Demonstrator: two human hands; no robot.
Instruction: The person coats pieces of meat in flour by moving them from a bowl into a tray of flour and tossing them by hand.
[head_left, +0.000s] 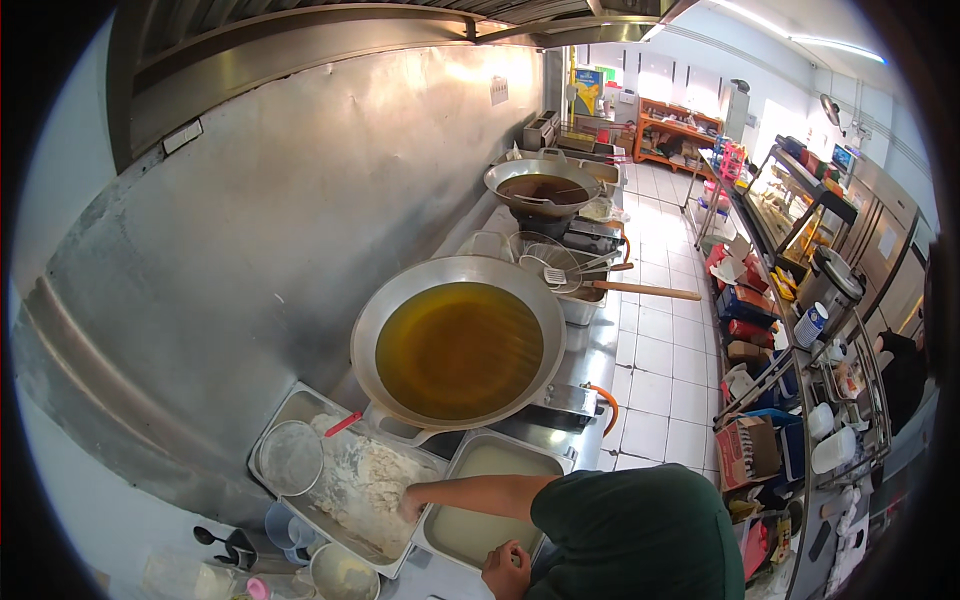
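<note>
My right hand (410, 504) reaches down into the flour (364, 472) in a rectangular metal tray (285, 409), its fingers partly hidden by the flour. A round mesh sieve (291, 457) rests over the tray's left side; a red handle (343, 424) lies near the back rim. My right forearm crosses above a second metal tray (555, 444), which holds a pale cloudy liquid (480, 529). Close to this tray's front edge is my left hand (507, 571), fingers curled in and nothing seen in it. Behind both trays stands a large wok (457, 270) with yellow-brown oil (459, 351).
Farther along the counter sits another wok (541, 180) of dark oil. A wooden-handled skimmer (641, 289) juts over the tiled floor (652, 352). A pot (345, 574) and plastic jugs (289, 529) stand by the flour tray. A loaded steel table (802, 375) runs along the right; someone in black stands beyond.
</note>
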